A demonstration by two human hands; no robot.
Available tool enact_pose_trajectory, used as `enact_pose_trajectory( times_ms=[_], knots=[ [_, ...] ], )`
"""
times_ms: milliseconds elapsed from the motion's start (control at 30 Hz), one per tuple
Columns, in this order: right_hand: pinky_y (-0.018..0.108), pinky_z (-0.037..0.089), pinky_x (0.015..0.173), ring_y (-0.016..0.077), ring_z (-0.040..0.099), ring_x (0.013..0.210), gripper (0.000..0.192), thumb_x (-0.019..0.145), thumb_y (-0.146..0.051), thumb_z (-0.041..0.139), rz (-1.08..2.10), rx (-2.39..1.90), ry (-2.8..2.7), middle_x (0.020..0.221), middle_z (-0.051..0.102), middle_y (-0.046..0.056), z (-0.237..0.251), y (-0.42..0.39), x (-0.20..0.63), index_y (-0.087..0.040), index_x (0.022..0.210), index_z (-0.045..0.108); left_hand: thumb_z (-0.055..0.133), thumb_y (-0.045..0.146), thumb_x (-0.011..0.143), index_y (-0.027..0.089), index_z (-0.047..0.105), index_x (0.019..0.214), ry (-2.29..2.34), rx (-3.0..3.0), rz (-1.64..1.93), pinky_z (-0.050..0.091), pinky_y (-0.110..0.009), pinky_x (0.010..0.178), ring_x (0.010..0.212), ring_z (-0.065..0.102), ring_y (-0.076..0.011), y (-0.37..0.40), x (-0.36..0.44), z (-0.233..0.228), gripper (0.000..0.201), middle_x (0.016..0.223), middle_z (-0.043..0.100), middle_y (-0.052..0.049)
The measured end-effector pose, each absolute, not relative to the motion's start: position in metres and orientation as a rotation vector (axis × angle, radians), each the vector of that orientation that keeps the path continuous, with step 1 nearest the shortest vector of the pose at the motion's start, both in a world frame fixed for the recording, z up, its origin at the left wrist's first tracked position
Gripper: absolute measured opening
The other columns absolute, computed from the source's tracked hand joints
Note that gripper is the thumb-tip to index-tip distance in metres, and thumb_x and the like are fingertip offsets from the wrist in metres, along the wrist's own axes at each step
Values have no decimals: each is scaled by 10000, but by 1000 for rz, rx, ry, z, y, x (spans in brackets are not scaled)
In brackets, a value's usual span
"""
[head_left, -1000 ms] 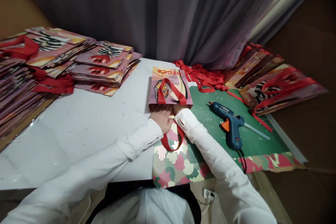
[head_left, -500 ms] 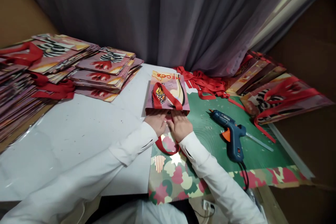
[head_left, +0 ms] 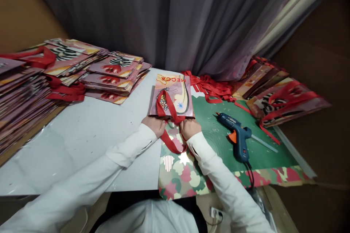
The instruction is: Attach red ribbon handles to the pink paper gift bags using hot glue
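Observation:
A flat pink gift bag (head_left: 177,93) with printed art and red ribbon handles (head_left: 169,106) lies in the middle of the table, its opening toward me. My left hand (head_left: 154,123) grips the bag's near left edge. My right hand (head_left: 189,127) grips the near right edge. A second red ribbon loop (head_left: 172,145) hangs down between my wrists over a camouflage-print sheet (head_left: 180,171).
A blue hot glue gun (head_left: 237,136) lies on the green cutting mat (head_left: 262,149) to the right. Loose red ribbons (head_left: 212,85) pile behind the bag. Stacks of flat bags stand at the left (head_left: 62,65) and right (head_left: 276,94). A grey curtain hangs behind.
My hands have spread apart to the bag's two near corners. The upper red handle has shifted and folded toward the bag's opening. The view moved slightly.

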State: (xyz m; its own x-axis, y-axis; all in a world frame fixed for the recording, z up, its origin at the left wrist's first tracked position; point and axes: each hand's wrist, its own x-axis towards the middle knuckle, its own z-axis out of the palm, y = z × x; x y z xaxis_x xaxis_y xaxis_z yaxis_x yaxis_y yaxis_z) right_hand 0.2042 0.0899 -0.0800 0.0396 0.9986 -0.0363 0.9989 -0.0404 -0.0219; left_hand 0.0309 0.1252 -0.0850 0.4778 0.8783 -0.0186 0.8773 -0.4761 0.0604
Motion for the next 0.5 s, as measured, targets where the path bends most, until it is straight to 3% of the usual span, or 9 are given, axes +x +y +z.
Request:
enact_pose_trajectory(
  times_ms=[133, 267, 367, 433, 500],
  knots=[
    [288, 485, 684, 222, 693, 858, 372, 991, -275, 319, -92, 2199, 2169, 930, 725, 130, -69, 92, 210, -141, 1009, 667, 233, 252, 938, 111, 712, 836, 1516, 2721, 70, 482, -378, 677, 773, 677, -266, 131, 25, -82, 510, 834, 721, -156],
    [232, 492, 667, 172, 681, 839, 215, 921, -202, 495, -65, 2084, 2285, 939, 717, 95, -56, 89, 220, -160, 1079, 634, 431, 226, 852, 145, 700, 955, 1350, 2884, 183, 492, -356, 734, 816, 669, -241, 141, 12, -73, 299, 881, 727, -111],
    [263, 507, 789, 197, 622, 1015, 308, 912, -123, 476, 69, 2058, 2382, 1072, 675, 130, -45, 84, 222, -141, 1205, 569, 551, 175, 761, 137, 667, 1058, 1259, 3012, 345, 477, -387, 813, 901, 645, -262, 148, 4, -58, 321, 966, 712, -125],
    [312, 476, 916, 221, 551, 1126, 362, 924, -91, 431, 238, 2057, 2455, 1156, 635, 157, -39, 82, 223, -112, 1274, 523, 491, 143, 826, 119, 669, 1022, 1239, 3073, 499, 461, -411, 813, 872, 634, -264, 153, 1, -47, 266, 912, 706, -136],
    [326, 441, 970, 234, 539, 1106, 348, 920, -89, 446, 538, 2027, 2569, 1125, 644, 156, -35, 82, 226, -81, 1253, 545, 370, 121, 908, 116, 675, 956, 1204, 3113, 664, 455, -404, 768, 772, 624, -238, 156, -3, -40, 309, 804, 698, -122]
  ],
)
